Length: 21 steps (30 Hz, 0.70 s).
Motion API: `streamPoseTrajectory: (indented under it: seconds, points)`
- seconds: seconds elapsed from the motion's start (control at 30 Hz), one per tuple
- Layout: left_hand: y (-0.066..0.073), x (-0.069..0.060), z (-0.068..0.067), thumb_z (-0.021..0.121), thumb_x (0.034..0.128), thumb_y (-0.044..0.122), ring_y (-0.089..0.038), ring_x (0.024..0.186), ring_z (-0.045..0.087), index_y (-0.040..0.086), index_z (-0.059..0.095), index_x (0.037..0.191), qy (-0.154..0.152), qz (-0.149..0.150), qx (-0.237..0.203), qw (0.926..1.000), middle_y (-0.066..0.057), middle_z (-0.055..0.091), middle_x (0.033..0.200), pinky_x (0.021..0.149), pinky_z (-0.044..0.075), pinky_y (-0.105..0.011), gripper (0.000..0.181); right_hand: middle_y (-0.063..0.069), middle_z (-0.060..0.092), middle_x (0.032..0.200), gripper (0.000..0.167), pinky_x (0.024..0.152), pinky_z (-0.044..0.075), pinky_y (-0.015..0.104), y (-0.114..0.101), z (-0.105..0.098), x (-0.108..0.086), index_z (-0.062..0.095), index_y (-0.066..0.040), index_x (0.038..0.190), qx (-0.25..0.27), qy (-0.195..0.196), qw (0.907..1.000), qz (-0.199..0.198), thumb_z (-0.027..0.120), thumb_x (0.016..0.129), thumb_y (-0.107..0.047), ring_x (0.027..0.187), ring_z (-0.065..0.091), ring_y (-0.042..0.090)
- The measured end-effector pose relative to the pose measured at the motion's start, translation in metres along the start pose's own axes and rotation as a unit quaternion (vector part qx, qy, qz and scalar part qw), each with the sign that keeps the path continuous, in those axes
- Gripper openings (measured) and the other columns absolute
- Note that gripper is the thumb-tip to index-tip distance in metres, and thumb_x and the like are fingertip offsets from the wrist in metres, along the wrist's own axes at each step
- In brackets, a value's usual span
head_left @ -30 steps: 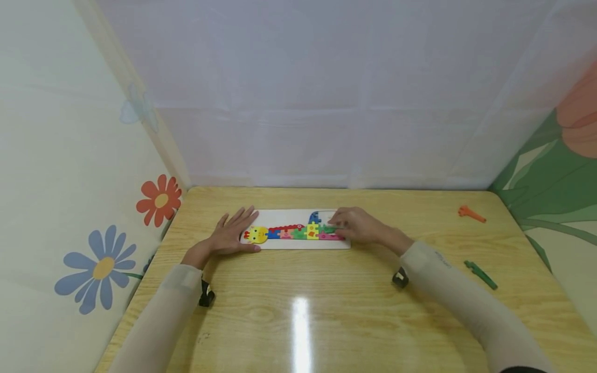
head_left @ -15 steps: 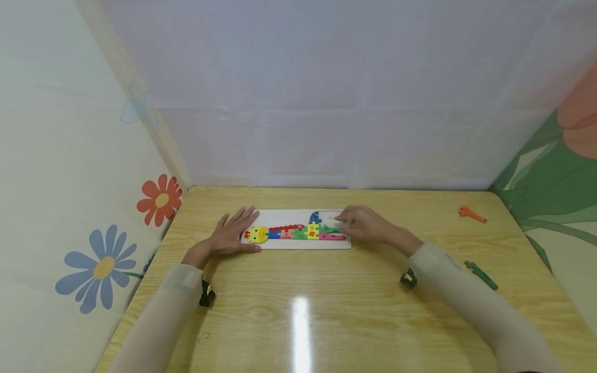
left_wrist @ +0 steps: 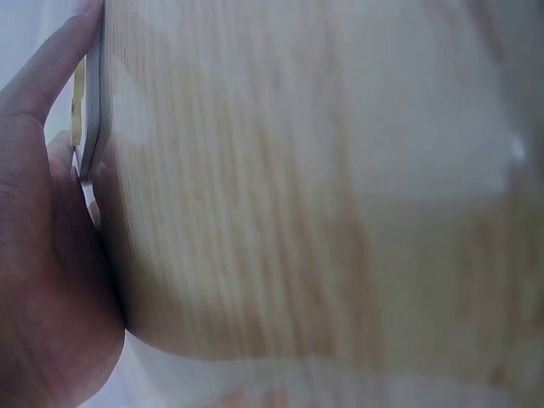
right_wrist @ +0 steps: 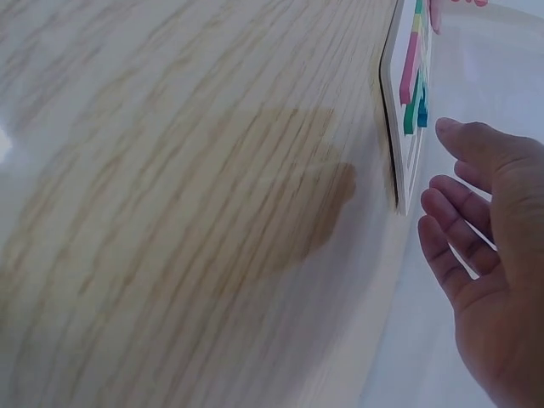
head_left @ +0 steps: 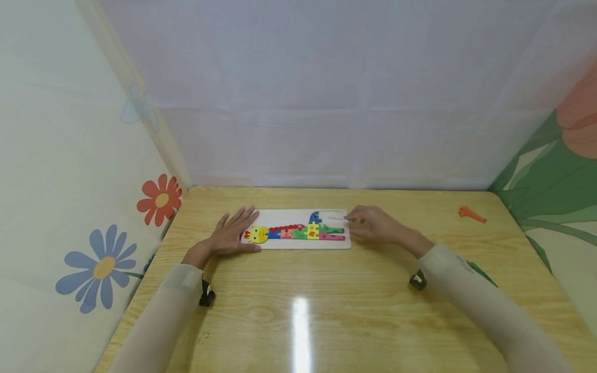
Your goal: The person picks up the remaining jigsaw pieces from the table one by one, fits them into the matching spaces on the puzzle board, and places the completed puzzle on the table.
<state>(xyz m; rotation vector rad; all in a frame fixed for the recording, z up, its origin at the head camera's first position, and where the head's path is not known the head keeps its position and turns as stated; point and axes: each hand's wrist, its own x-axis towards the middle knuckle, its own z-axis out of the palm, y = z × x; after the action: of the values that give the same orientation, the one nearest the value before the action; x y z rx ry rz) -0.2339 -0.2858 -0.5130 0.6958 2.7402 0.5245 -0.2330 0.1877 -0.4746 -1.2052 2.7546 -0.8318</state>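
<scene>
A white puzzle board (head_left: 280,216) lies flat on the table, bearing a giraffe of joined coloured pieces. Its yellow head (head_left: 257,234) is at the left; a green leg piece (head_left: 333,230) and a pink leg piece (head_left: 332,237) end it at the right, with a blue piece (head_left: 314,217) above. My left hand (head_left: 229,235) rests spread over the board's left end, thumb along the near edge. Just off the right end is my right hand (head_left: 373,224). In the right wrist view its fingers (right_wrist: 459,212) are loosely bent, apart from the board, holding nothing.
On the right side of the wooden table (head_left: 261,311) lie an orange piece (head_left: 472,214) and a green piece (head_left: 483,273), partly behind the right sleeve. Walls with painted flowers (head_left: 103,268) flank the table, and a white sheet (head_left: 298,103) hangs behind it.
My right hand has moved right, away from the green leg piece and off the board, uncovering both leg ends. The right sleeve now partly covers the loose green piece. The left hand stays put.
</scene>
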Motion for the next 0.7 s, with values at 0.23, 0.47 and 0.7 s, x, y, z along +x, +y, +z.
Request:
streamPoseTrajectory:
  seconds: [0.23,0.47,0.7]
  points:
    - [0.001,0.0,0.0,0.069,0.0888,0.071,-0.034,0.165,-0.006,0.017,0.012,0.172,0.0,-0.001,0.001,1.0,-0.006,0.001,0.18,0.125,-0.011,-0.066,0.115,0.015,0.075,0.118,0.043,0.089,0.061,0.043,0.006,-0.005,-0.008,0.073,0.002,0.128,-0.002,0.0,0.9999,0.016,0.085,0.091,-0.017,0.101,0.072,0.027]
    - [0.0,-0.001,0.001,0.069,0.0891,0.071,-0.035,0.165,-0.005,0.016,0.013,0.172,0.001,0.002,0.0,1.0,-0.007,0.002,0.18,0.124,-0.01,-0.067,0.114,0.016,0.075,0.115,0.045,0.086,0.062,0.042,0.015,-0.007,-0.016,0.074,0.004,0.125,0.003,0.01,0.9998,0.016,0.087,0.088,-0.019,0.098,0.073,0.028]
    - [0.0,-0.001,0.0,0.068,0.0889,0.073,-0.036,0.165,-0.004,0.016,0.013,0.172,0.007,0.008,0.004,0.9999,-0.008,0.003,0.18,0.124,-0.009,-0.067,0.115,0.014,0.075,0.119,0.049,0.087,0.062,0.043,0.015,-0.015,-0.024,0.074,0.002,0.127,-0.003,0.008,0.9991,0.042,0.089,0.088,-0.024,0.099,0.073,0.028]
